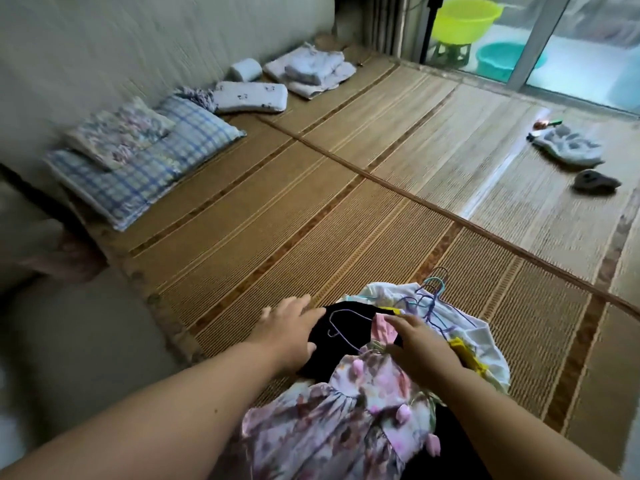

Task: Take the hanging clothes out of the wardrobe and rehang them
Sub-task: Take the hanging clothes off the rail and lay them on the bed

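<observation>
A pile of clothes on hangers lies on the bamboo mat (277, 209) at the bottom centre. On top is a floral pink dress (353, 410), with a black garment (349, 327) beneath it and a white garment (460, 320) with yellow trim to the right. Several thin wire hangers (429, 292) stick out at the far end, and a purple hanger (341, 323) lies on the black cloth. My left hand (291, 327) rests flat on the black garment's left edge. My right hand (419, 344) lies on the pile with its fingers at the dress collar. No wardrobe is in view.
Along the wall at left lie a blue checked pillow (149, 168), a white pillow (249, 97) and folded bedding (311, 69). A grey cloth (568, 147) and a dark item (595, 183) lie at right. Green (464, 19) and teal (502, 58) basins stand behind the glass door.
</observation>
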A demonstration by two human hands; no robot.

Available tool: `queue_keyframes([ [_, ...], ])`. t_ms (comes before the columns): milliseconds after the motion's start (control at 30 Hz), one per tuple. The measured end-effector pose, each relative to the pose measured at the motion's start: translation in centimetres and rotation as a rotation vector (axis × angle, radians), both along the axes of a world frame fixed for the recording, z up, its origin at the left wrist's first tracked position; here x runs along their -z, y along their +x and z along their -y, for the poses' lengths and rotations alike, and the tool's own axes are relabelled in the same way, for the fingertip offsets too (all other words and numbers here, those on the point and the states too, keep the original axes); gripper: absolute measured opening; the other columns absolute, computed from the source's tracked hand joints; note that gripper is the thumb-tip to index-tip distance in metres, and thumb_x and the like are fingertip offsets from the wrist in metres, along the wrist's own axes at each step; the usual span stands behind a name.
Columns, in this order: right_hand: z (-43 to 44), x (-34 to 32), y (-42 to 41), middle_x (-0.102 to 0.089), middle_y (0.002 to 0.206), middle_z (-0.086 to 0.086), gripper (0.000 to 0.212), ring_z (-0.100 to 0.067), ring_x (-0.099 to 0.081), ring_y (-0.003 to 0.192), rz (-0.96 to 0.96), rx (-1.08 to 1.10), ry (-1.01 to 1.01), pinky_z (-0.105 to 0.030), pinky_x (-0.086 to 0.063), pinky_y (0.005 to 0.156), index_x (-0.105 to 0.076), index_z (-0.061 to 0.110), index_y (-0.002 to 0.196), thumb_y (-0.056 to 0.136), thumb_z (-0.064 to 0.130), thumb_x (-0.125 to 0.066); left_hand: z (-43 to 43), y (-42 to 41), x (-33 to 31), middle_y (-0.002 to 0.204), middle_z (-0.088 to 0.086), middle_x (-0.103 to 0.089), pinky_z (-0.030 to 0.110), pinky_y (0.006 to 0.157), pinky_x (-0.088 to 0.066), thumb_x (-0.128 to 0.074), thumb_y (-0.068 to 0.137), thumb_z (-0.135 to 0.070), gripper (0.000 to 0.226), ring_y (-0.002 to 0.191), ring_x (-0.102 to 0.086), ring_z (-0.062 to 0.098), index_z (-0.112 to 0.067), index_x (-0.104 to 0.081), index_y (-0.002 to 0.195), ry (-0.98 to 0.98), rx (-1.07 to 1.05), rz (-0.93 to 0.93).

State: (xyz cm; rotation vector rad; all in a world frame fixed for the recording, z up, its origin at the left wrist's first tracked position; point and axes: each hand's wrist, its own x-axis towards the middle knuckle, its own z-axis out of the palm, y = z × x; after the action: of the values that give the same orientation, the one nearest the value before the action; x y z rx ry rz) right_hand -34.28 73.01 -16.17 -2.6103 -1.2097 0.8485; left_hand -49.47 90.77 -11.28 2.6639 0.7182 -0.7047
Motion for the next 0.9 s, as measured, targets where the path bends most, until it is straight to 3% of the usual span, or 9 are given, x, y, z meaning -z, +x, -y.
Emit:
queue_keyframes([
  [200, -9.2, -9.3, -6.3, -0.033, 0.148, 0.000, 0.056, -0.021, -0.039, 0.132, 0.117, -0.338, 0.225, -0.040, -0.039, 0.106, -0.032, 0.034, 0.143, 0.091, 0.038, -0.053, -2.1, -8.0, -7.7, 0.159, -0.005, -0.002, 0.054, 0.115, 0.002, -0.047, 0.094, -0.030, 0.063, 0.146, 0.005, 0.022, -0.034, -0.015, 0.148, 0.128, -0.036, 0.096],
  [400, -17.0, -17.9, -18.2, -0.024, 0.153, 0.004, 0.053, -0.018, -0.030, 0.137, 0.195, -0.662, 0.419, -0.040, -0.030, 0.111, -0.027, 0.041, 0.142, 0.093, 0.040, -0.049, -5.0, -22.1, -15.4, 0.159, -0.004, 0.000, 0.052, 0.115, 0.003, -0.041, 0.094, -0.041, 0.060, 0.146, 0.006, 0.020, -0.034, -0.017, 0.148, 0.296, -0.293, 0.159],
  [533, -21.3, -22.4, -28.6, -0.024, 0.153, 0.004, 0.052, -0.022, -0.032, 0.136, 0.212, -0.844, 0.544, -0.041, -0.029, 0.109, -0.031, 0.039, 0.141, 0.093, 0.044, -0.047, -5.0, -33.6, -20.7, 0.159, -0.003, 0.002, 0.050, 0.115, -0.002, -0.049, 0.089, -0.037, 0.067, 0.146, 0.004, 0.021, -0.034, -0.017, 0.148, 0.487, -0.443, 0.131],
  [733, -24.8, -30.1, -46.2, -0.028, 0.150, 0.008, 0.053, -0.018, -0.033, 0.135, 0.154, -1.100, 0.791, -0.035, -0.028, 0.109, -0.034, 0.041, 0.139, 0.089, 0.047, -0.050, -1.7, -50.0, -28.1, 0.159, -0.003, 0.000, 0.050, 0.115, -0.009, -0.049, 0.088, -0.038, 0.065, 0.145, 0.002, 0.020, -0.033, -0.021, 0.146, 0.743, -0.750, 0.124],
  [900, -24.9, -35.8, -57.4, -0.024, 0.153, 0.011, 0.054, -0.015, -0.030, 0.137, 0.060, -1.257, 0.938, -0.033, -0.026, 0.110, -0.030, 0.043, 0.141, 0.091, 0.046, -0.049, 1.5, -58.8, -33.5, 0.158, -0.002, -0.008, 0.050, 0.113, -0.015, -0.047, 0.088, -0.041, 0.063, 0.144, -0.006, 0.022, -0.035, -0.020, 0.145, 0.968, -0.979, 0.151],
])
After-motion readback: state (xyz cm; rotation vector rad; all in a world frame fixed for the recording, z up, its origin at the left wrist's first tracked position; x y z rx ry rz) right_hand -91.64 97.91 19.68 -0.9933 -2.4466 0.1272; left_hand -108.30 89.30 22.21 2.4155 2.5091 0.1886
